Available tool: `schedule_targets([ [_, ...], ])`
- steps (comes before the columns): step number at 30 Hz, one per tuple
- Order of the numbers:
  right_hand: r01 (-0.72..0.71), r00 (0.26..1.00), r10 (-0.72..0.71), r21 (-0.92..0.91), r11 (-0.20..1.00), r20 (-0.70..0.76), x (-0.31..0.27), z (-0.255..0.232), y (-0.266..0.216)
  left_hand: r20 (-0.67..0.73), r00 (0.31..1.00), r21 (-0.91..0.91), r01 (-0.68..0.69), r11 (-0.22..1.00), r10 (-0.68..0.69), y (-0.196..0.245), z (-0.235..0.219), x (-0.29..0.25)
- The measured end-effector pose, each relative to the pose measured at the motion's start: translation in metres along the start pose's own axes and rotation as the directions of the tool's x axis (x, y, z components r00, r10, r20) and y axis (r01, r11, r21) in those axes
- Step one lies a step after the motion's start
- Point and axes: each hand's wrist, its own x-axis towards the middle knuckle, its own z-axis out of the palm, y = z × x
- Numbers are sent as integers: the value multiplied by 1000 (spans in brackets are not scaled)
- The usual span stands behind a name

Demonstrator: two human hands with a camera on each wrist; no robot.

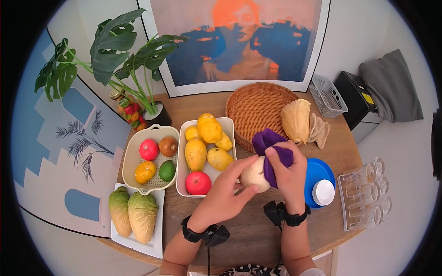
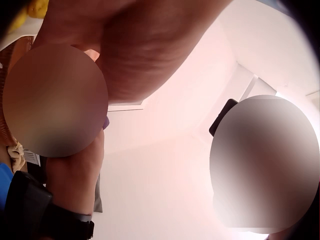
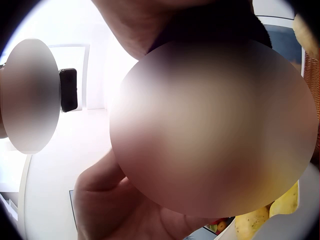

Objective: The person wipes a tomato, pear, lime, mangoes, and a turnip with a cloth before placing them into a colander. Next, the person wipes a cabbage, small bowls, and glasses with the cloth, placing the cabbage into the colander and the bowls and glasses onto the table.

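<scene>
Left hand (image 1: 220, 195): near centre, we see its fingers and thumb partly spread, curved round a pale ball (image 1: 252, 175).
Right hand (image 1: 292, 172): right of centre, curled round a purple cloth (image 1: 271, 139).
Ball: between the hands, its right side against the cloth.
Plate (image 1: 317, 166): blue, right of the hands, bearing a white lid (image 1: 323, 192).
Tubs (image 1: 233, 138): two, left of centre, holding fruit (image 1: 195, 155).
Wrist views: blurred discs hide the grip from us.

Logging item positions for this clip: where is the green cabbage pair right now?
In the head view, the cabbages lie at lower left on the white plate, just below the cream basket.
</scene>
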Motion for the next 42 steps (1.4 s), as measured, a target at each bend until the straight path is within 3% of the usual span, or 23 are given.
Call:
schedule_targets([
  [2, 11, 1000, -11, 22, 1000, 6, -2, 2, -3, -74, 995, -264, 43, 964, -65, -8, 1, 2],
  [6, -58, 994, 46, 129, 990, 98, -4, 2, -6, -117, 990, -417, 23, 909, -78, 0, -3, 5],
  [8, -81, 989, 58, 169, 982, 138, -4, 3, -6, -116, 975, -712, 51, 701, -189, 6, -4, 6],
  [10, 142, 969, -151, 60, 988, 195, -4, 6, -5, -137, 966, -744, 45, 667, -219, 1, -7, 7],
  [11, 140, 970, -150, 61, 988, 192, -4, 8, -9, -159, 955, -775, 36, 631, -250, -1, -8, 7],
  [13, 225, 954, -203, -78, 971, 219, -6, 11, -18, -164, 958, -775, 24, 632, -237, 1, -10, 8],
  [15, 210, 954, -190, -61, 976, 233, -6, 10, -14, -170, 960, -776, 10, 631, -224, 5, -12, 7],
  [18, 195, 949, -202, 54, 979, 241, -6, 7, -9, -158, 970, -675, 31, 737, -185, 7, -13, 4],
  [20, 23, 977, -80, 278, 960, 196, -7, 6, -4, -169, 984, -460, -25, 888, -60, 4, -11, 4],
  [21, 23, 977, -81, 277, 960, 198, -6, 4, -7, -171, 983, -460, -26, 887, -60, 5, -11, 3],
  [23, -144, 982, 100, 298, 944, 160, -6, -1, -15, -56, 998, -494, 7, 870, -40, 9, -10, 1],
  [25, -127, 990, 102, 304, 944, 98, -2, -3, -13, -31, 999, -459, 8, 888, -24, 7, -10, -2],
  [27, -256, 962, 213, 298, 920, 169, 1, -9, -7, 71, 996, -88, -55, 995, 61, 13, -14, -3],
  [28, -265, 959, 219, 291, 919, 179, 1, -10, -6, 85, 995, -25, -45, 999, 47, 15, -13, -3],
  [35, -254, 962, 208, 298, 920, 177, 0, -5, -12, 46, 996, -93, -67, 993, 71, 6, -14, -3],
  [37, -127, 985, 83, 303, 944, 154, -1, -4, -13, 0, 997, -433, 66, 899, -73, 8, -10, -1],
  [41, -164, 964, 91, 287, 944, 250, -2, -6, -7, -13, 985, -451, 145, 880, -169, 15, -16, 0],
  [42, -124, 959, 44, 273, 954, 282, -2, -7, -7, -26, 986, -531, 128, 838, -167, 16, -16, 1],
])
